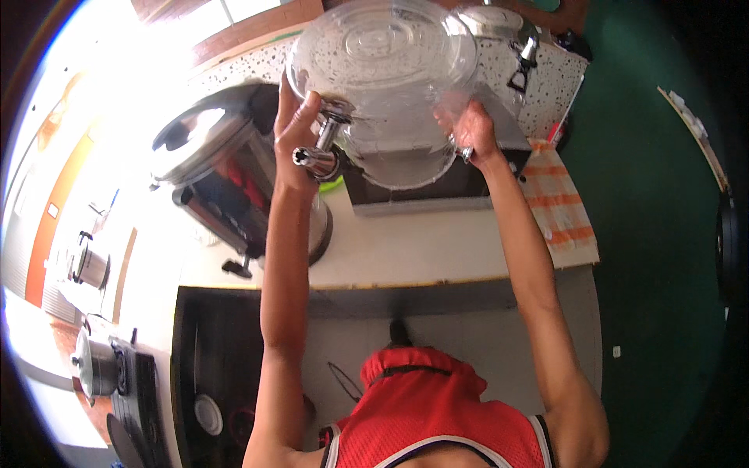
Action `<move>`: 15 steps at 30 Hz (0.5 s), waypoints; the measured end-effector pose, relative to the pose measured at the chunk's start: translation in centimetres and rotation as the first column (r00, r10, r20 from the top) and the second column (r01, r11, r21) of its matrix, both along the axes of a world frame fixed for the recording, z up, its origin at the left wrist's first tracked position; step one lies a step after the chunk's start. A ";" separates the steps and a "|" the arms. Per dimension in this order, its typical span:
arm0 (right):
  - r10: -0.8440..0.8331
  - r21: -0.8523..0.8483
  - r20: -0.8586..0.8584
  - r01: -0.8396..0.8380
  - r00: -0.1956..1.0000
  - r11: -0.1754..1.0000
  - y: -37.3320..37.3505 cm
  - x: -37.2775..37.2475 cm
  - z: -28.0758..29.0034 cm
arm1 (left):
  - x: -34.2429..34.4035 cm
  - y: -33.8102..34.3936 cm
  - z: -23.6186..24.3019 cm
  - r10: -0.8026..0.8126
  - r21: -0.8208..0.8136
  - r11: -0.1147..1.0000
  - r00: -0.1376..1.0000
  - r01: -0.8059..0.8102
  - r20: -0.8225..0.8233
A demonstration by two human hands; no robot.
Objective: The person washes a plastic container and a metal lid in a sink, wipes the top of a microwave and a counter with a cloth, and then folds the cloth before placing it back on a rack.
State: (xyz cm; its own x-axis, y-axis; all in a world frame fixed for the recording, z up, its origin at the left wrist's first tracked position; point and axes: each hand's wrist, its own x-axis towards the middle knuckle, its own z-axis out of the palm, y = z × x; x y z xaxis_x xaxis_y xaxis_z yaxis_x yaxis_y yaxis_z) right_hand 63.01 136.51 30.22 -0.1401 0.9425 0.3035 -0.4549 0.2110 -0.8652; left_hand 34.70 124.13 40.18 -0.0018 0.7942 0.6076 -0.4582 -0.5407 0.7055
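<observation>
Both my hands hold up a clear drink dispenser (394, 129) above the counter, one on each side. Its wide oval end (374, 47) faces upward and away from me. My left hand (296, 144) grips the left side, thumb raised, beside a shiny metal tap (321, 152) on the dispenser. My right hand (473, 129) is closed against the right side, next to a small metal fitting (466, 154). Part of the right fingers is seen blurred through the clear wall. Beneath the dispenser lies a dark flat appliance (421, 196) with a pale front edge.
Left of my arm stands a large dark and silver urn (214, 168) with a tap. Another metal-lidded dispenser (495, 27) sits at the back. An orange-striped cloth (560, 203) covers the counter's (406, 249) right end. A pot (95, 363) and black stove (136, 390) are lower left.
</observation>
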 end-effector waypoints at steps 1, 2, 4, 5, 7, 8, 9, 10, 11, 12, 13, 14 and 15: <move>0.012 -0.016 0.050 -0.011 0.999 1.000 1.3 0.4 0.5 | 0.5 1.0 0.4 -0.033 -0.006 0.999 0.998 0.034 0.051; 0.031 -0.047 0.093 -0.027 0.995 0.999 2.2 0.3 0.2 | 0.7 1.9 0.4 -0.002 -0.065 0.998 0.997 0.007 0.075; 0.043 -0.070 0.105 -0.036 0.994 0.997 4.3 -0.3 -0.1 | 0.1 4.5 -0.2 0.019 -0.090 0.996 0.996 -0.012 0.087; 0.051 -0.092 0.109 -0.041 0.993 0.995 5.0 -0.8 -0.5 | 0.3 5.2 -0.3 0.031 -0.119 0.993 0.992 -0.016 0.123; 0.002 -0.120 0.164 0.018 0.986 0.993 6.2 -1.6 -1.3 | 0.9 6.1 -0.3 0.062 -0.177 0.984 0.979 -0.027 0.194; -0.025 -0.127 0.189 0.049 0.982 0.991 6.7 -1.9 -1.5 | 1.0 6.8 -0.3 0.065 -0.169 0.985 0.979 -0.032 0.192; 0.023 -0.163 0.180 0.007 0.983 0.987 7.7 -1.7 -1.8 | 1.0 7.6 -0.3 0.069 -0.160 0.986 0.979 -0.038 0.191; 0.070 -0.198 0.169 -0.036 0.983 0.979 8.9 -1.4 -2.1 | 1.2 8.2 -0.3 0.074 -0.153 0.987 0.979 -0.045 0.189; 0.131 -0.236 0.161 -0.091 0.978 0.968 9.4 -2.1 -2.0 | 1.4 8.0 0.1 0.126 -0.177 0.980 0.978 -0.096 0.168; 0.117 -0.232 0.139 -0.083 0.983 0.969 9.5 -2.7 -2.1 | 1.2 8.6 0.0 0.164 -0.159 0.978 0.972 -0.137 0.169; 0.104 -0.229 0.116 -0.075 0.988 0.970 9.5 -3.2 -2.3 | 1.0 9.4 0.0 0.203 -0.141 0.974 0.964 -0.180 0.170; 0.086 -0.224 0.097 -0.062 0.992 0.973 9.4 -3.4 -2.0 | 1.2 9.8 0.3 0.235 -0.119 0.969 0.956 -0.217 0.175; 0.093 -0.223 0.100 -0.068 0.991 0.972 10.1 -3.1 -2.2 | 1.6 9.4 0.9 0.207 -0.184 0.967 0.966 -0.178 0.154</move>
State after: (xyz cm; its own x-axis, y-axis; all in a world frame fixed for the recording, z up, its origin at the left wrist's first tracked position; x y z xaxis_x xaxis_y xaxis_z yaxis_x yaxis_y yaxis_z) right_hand 59.87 146.61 28.03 -0.2391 0.9685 0.0697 -0.3629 -0.0226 -0.9315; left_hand 36.32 133.49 41.09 -0.2563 0.8589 0.4434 -0.4782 -0.5113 0.7141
